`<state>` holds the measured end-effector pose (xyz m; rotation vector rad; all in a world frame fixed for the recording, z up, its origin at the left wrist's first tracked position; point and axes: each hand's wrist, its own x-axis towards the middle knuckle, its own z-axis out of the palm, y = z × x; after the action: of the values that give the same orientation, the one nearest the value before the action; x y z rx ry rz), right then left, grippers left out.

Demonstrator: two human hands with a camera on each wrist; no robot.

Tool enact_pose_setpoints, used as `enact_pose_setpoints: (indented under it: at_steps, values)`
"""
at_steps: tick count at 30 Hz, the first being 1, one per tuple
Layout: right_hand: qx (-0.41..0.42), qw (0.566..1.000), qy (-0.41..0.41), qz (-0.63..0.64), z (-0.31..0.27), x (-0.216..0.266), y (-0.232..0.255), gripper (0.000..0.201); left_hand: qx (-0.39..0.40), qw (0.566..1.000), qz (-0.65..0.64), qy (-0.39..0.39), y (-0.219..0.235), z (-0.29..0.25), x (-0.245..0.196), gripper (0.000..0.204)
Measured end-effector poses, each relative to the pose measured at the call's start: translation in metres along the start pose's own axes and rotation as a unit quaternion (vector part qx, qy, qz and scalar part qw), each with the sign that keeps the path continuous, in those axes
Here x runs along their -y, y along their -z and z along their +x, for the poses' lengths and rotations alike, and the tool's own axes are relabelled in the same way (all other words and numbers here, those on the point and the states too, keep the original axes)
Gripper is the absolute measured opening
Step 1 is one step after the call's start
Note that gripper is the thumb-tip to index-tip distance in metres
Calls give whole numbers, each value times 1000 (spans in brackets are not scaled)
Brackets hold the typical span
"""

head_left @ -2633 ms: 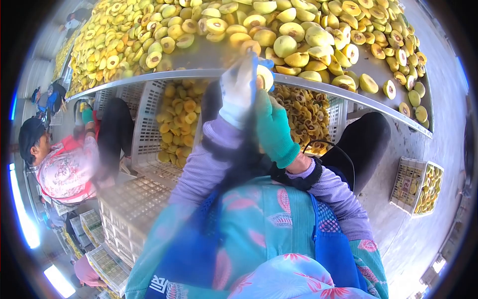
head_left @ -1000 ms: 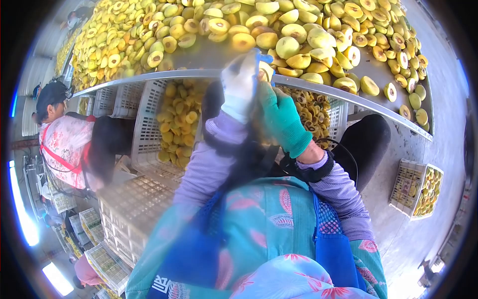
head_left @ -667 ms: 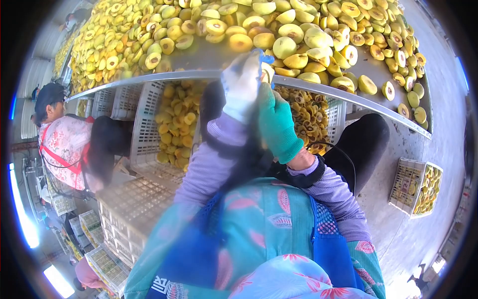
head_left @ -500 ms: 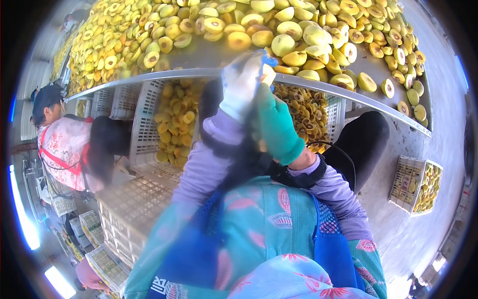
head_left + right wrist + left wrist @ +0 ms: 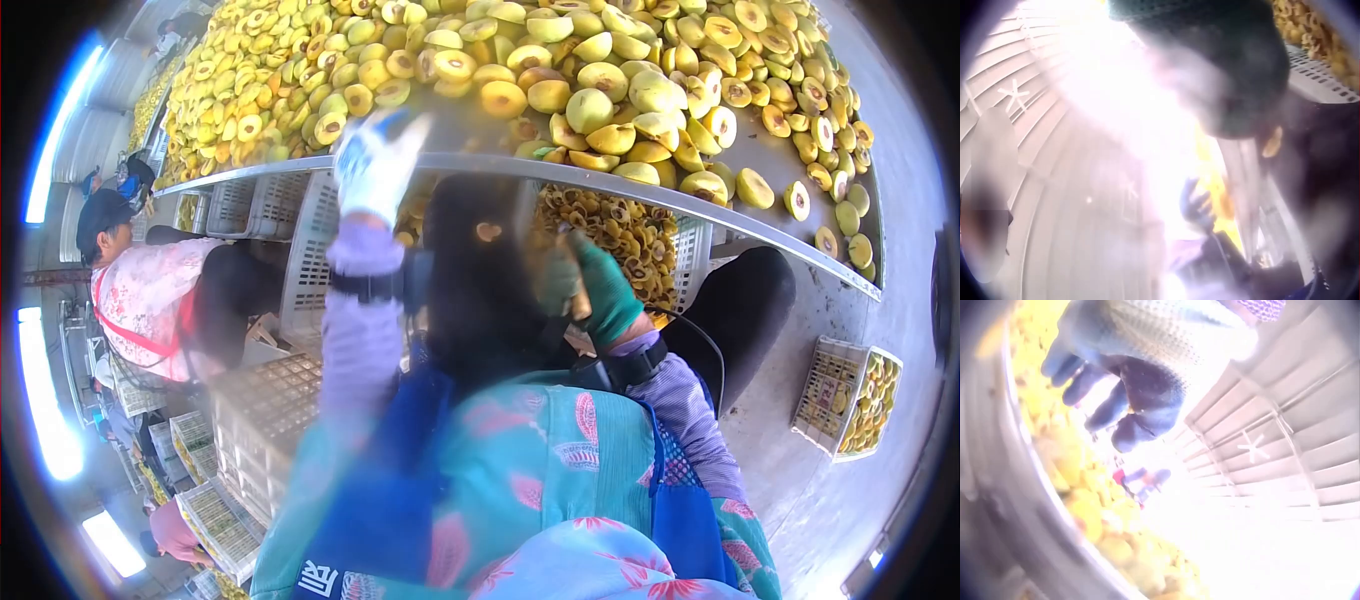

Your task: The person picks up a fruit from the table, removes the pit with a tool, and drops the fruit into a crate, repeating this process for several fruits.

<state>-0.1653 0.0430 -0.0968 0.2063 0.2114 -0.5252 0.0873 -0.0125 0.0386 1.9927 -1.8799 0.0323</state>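
Observation:
My left hand [image 5: 380, 165], in a white and blue glove, is over the metal table's front edge [image 5: 450, 163] at left of centre. Its fingers are spread loosely with nothing in them, as the left wrist view also shows. My right hand [image 5: 608, 292], in a green glove, is curled low in front of the crate of brown ring-like fruit scraps [image 5: 610, 225]. A tan, handle-like piece [image 5: 578, 300] shows at its fingers; the rest is blurred. A small tan bit [image 5: 488, 232] appears over the dark trouser leg. Yellow fruit halves [image 5: 610, 138] with brown centres cover the table.
A crate of yellow halves [image 5: 412, 215] is partly hidden behind my left arm. An upturned white crate [image 5: 265, 410] stands at my left, near another seated person [image 5: 150, 290]. A filled crate [image 5: 848, 398] sits on the floor at right.
The hands were together at the table edge around a piece of fruit. Now they are apart: the left has moved left and opened, the right has dropped toward the lap. The fruit has left the fingers.

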Motion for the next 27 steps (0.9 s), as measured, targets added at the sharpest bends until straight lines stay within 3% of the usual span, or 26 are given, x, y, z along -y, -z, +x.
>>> enact_pose_setpoints:
  at_steps: [1,3,4,5,7,9,10,12,13,14,15,16,19,20,22,24,27]
  values:
    - [-3,999,-13,-42,2,-7,0,34,59,998,-10,7,2,21,-21,28]
    - [-90,983,65,-144,-6,-15,-41,32,61,997,11,49,-47,64,-33,32]
    - [-130,966,108,-195,-9,-16,-60,31,82,996,16,17,-77,82,-28,35]
    - [-131,926,177,-307,-11,-12,-66,29,102,994,22,-16,-105,94,-22,38]
    - [-131,798,299,-507,-9,-3,-75,25,130,990,-49,-1,-104,97,-30,51]
    - [-123,707,383,-582,3,4,-73,22,149,983,-107,32,-93,83,-30,53]
    - [-117,656,421,-616,11,8,-74,20,132,965,-226,31,-92,77,-19,44]
    - [-121,607,450,-643,25,8,-82,19,105,895,-428,68,-96,59,-1,29]
    - [-119,582,461,-659,31,4,-86,18,120,839,-518,113,-51,32,-34,29]
    - [-84,511,515,-683,38,1,-82,18,9,905,-402,-137,-53,25,-31,33]
    - [-115,475,495,-718,48,-2,-70,16,-99,888,-248,-375,-56,17,-29,38]
    - [-148,437,473,-751,56,-5,-58,15,29,915,-317,-247,-53,-2,-35,47]
    - [-176,415,419,-788,50,-6,-44,17,-131,922,-273,-241,-79,-21,-47,50]
    - [-179,430,402,-788,45,-6,-44,18,-151,932,-210,-254,-83,-23,-50,49]
    - [-188,467,375,-778,34,-10,-53,21,-129,938,-218,-236,-84,-25,-58,47]
    - [-205,539,326,-749,22,-16,-69,24,-111,933,-274,-204,-86,-26,-63,44]
    - [-240,706,189,-639,4,-25,-101,30,-60,885,-443,-126,-88,-38,-67,39]
